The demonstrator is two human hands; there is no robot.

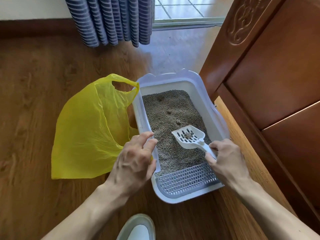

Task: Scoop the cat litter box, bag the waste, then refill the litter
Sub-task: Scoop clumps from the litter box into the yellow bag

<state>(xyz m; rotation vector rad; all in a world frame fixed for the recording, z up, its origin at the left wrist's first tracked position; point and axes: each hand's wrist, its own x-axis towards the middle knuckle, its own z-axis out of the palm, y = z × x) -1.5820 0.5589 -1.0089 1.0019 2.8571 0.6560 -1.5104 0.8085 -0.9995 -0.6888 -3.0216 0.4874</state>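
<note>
While the right hand (pixel 226 160) pinches the light, stiff scoop (pixel 189 136) by its handle, the left hand (pixel 136 156), fingers loosely spread, steadies the litter box (pixel 214 116) at its left rim.

Striped curtain (pixel 110 19), carved wooden cabinet (pixel 270 54)

place: home room | signs: wood floor (pixel 43 84), striped curtain (pixel 110 19), carved wooden door (pixel 270 66), litter box (pixel 199 94)

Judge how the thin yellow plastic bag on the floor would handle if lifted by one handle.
The thin yellow plastic bag would probably hang limp: it lies flat and creased on the wooden floor. It looks translucent and shows no bulge, so it is likely very light. Its mouth would likely sag closed, needing the left hand to hold it open.
</note>
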